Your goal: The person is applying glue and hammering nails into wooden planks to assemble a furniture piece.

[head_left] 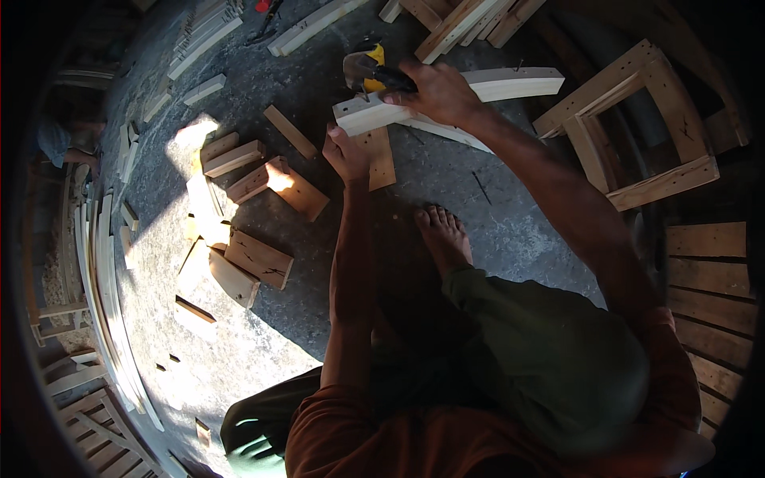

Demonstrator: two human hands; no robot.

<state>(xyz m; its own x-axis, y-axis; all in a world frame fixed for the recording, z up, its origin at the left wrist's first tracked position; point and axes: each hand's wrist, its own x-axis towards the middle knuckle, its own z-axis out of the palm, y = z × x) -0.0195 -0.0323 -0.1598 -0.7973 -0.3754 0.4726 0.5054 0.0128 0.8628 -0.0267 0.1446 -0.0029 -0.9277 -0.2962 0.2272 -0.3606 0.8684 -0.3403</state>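
Note:
A pale, slightly curved wooden piece (510, 83) lies across the floor ahead of me, a thin nail standing up near its right end. My left hand (347, 154) grips the left end of this piece, thumb against its near side. Just above that end, my right hand (440, 94) is closed around a tool with a black handle (394, 78). The tool's yellow and greyish front part (366, 67) is partly blurred, so I cannot tell its exact kind. Under the piece rest a flat wooden board (379, 158) and another pale strip (448, 132).
Cut wooden blocks (259, 256) lie scattered to the left, partly in bright sunlight. Long pale strips (111, 295) run along the far left. An assembled wooden frame (660, 182) stands at right, above a slatted wooden panel (709, 279). My bare foot (443, 233) rests near the work. Another person's arm (80, 157) shows at far left.

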